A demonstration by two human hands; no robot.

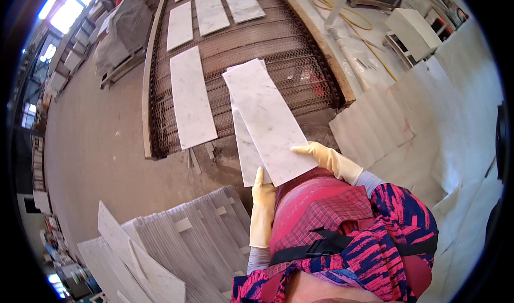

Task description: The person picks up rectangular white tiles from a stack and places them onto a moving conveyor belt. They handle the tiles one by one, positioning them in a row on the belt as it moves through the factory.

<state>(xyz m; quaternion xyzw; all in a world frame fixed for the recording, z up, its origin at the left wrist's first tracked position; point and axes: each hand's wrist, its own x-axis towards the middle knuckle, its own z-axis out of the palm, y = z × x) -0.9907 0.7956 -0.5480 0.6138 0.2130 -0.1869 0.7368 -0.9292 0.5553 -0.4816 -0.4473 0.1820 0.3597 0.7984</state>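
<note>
Two long white marble tiles with grey veining are in front of me, overlapping at a slight angle. My right hand (pixel 331 161), in a cream rubber glove, grips the upper tile (pixel 267 118) at its near right edge, one digit lying on top. At the near end, my left hand (pixel 262 209), gloved alike, holds the lower tile (pixel 247 152) close to the upper tile's corner. Most of the fingers of both hands are hidden. The tiles' far ends reach over a mesh conveyor belt (pixel 278 46); whether they touch it I cannot tell.
Another long tile (pixel 193 97) lies on the belt at left, with several shorter ones (pixel 212 13) beyond. Many slabs (pixel 187 233) stand packed on edge at lower left, a loose slab (pixel 136 255) leaning there. Foam sheeting (pixel 375 123) and a yellow hose (pixel 369 46) are at right.
</note>
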